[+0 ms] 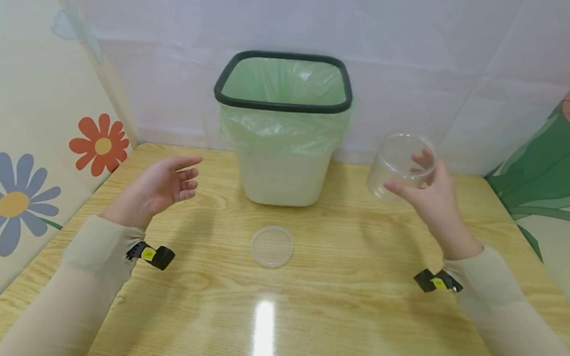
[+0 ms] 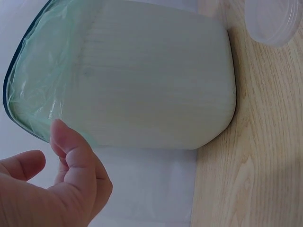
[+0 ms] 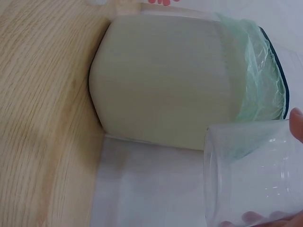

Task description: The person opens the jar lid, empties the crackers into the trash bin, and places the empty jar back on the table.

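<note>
My right hand point(image 1: 435, 197) grips a clear plastic container point(image 1: 389, 177) by its side, thumb in front and fingers behind. In the head view the container is held to the right of the bin, its round mouth facing up and no lid on it. The right wrist view shows the see-through wall of the container point(image 3: 251, 170) between thumb and fingers. My left hand point(image 1: 165, 183) hangs in the air left of the bin, fingers loosely bent and holding nothing. On the table in front of the bin lies a round clear lid point(image 1: 272, 247).
A pale bin point(image 1: 285, 178) with a dark rim and a green bag liner point(image 1: 283, 128) stands at the back of the wooden table point(image 1: 197, 304), close to the white back wall point(image 1: 172, 82). Flower-patterned panels point(image 1: 12, 203) border both sides.
</note>
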Action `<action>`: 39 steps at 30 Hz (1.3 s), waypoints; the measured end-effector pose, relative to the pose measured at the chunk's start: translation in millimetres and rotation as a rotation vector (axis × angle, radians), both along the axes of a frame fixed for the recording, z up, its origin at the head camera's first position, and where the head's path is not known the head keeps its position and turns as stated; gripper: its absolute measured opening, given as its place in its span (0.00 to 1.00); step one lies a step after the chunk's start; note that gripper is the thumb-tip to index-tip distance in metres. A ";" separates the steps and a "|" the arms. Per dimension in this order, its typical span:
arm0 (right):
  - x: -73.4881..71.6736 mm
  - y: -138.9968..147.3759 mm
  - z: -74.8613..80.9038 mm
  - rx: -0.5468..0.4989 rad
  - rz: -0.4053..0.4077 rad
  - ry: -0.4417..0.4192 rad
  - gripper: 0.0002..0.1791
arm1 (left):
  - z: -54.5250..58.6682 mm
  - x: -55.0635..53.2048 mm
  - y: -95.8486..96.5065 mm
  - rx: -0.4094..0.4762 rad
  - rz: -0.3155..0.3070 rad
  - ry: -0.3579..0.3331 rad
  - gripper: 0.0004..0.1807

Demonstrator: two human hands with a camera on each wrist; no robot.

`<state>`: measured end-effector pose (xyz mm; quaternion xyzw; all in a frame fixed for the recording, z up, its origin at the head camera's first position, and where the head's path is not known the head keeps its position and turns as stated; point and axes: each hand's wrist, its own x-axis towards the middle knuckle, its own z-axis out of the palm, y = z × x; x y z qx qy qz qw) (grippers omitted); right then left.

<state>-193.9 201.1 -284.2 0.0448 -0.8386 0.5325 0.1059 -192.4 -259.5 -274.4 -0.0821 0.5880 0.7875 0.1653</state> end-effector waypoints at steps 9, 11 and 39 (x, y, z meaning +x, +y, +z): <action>2.8 0.9 -3.7 -0.010 0.032 -0.022 0.55 | -5.8 1.9 0.7 -0.008 -0.011 -0.005 0.11; 3.2 0.9 -4.6 -0.016 0.040 -0.031 0.55 | -7.0 2.0 0.8 -0.010 -0.011 -0.007 0.11; 7.8 -3.5 -18.7 -0.004 0.109 -0.037 0.54 | -16.5 6.9 -1.1 -0.050 -0.045 0.006 0.16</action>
